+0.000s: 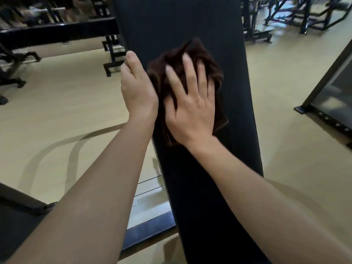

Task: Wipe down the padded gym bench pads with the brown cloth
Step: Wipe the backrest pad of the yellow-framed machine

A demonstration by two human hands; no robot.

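A long black padded bench pad [190, 25] runs away from me down the middle of the view. A crumpled brown cloth [182, 56] lies on its middle. My right hand [190, 109] presses flat on the cloth with its fingers spread. My left hand [137, 86] curls around the pad's left edge beside the cloth, thumb on top; its fingers are hidden under the edge.
Beige gym floor [57, 111] lies on both sides of the bench. Another black bench [57, 33] and its feet stand at the back left. Dark machine frames [285, 14] fill the back right. A black frame post with a bolted base [312, 107] stands at the right.
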